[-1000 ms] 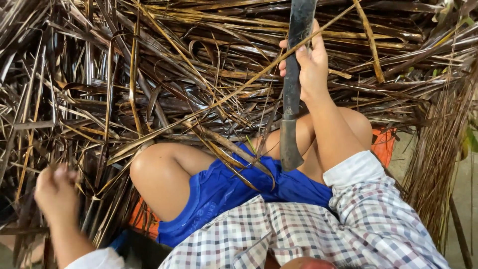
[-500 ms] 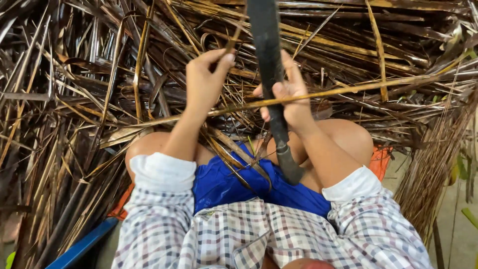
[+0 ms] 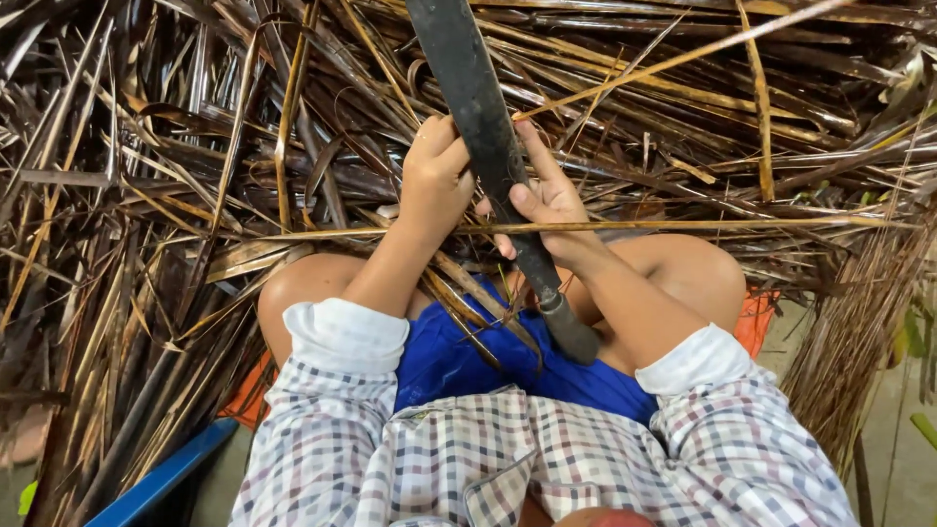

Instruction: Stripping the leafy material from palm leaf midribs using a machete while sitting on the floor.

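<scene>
Now both my hands meet at the long dark blade [image 3: 475, 107], which slants over my lap with its handle toward me. My right hand [image 3: 547, 210] grips the blade and pins a thin dry leaf rib [image 3: 683, 224] across it. My left hand [image 3: 436, 181], raised higher half a second ago, has dropped to curl closed just left of the blade, above the blue shorts [image 3: 439, 361].

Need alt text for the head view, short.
Right hand grips a long dark knife by the blade while the left hand works a thin leaf rib beside it, above a heap of dried palm leaves and blue shorts.
</scene>
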